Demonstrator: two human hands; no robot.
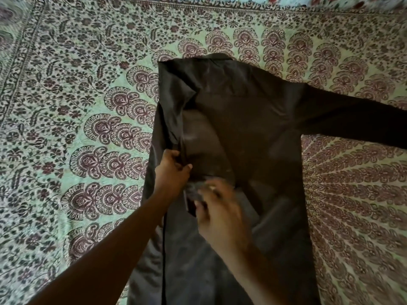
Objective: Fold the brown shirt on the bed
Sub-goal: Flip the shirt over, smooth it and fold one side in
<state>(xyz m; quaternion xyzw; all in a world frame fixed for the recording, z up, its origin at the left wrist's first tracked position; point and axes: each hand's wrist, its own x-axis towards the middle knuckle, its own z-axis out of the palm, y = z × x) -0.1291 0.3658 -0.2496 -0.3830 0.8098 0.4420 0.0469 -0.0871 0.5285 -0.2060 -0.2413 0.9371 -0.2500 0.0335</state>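
Note:
The brown shirt [246,128] lies back-up on the bed, collar at the far end. Its left side is folded inward, and the left sleeve lies down over the body. The right sleeve [352,119] stretches out flat toward the right edge of the view. My left hand [174,172] pinches the folded sleeve's fabric near the shirt's left side. My right hand [220,208], blurred by motion, is just below it, with its fingers around the sleeve's cuff end.
A green bedsheet [77,106] with dark red paisley and floral print covers the bed on all sides of the shirt. A floral-printed cloth [286,1] runs along the far top edge.

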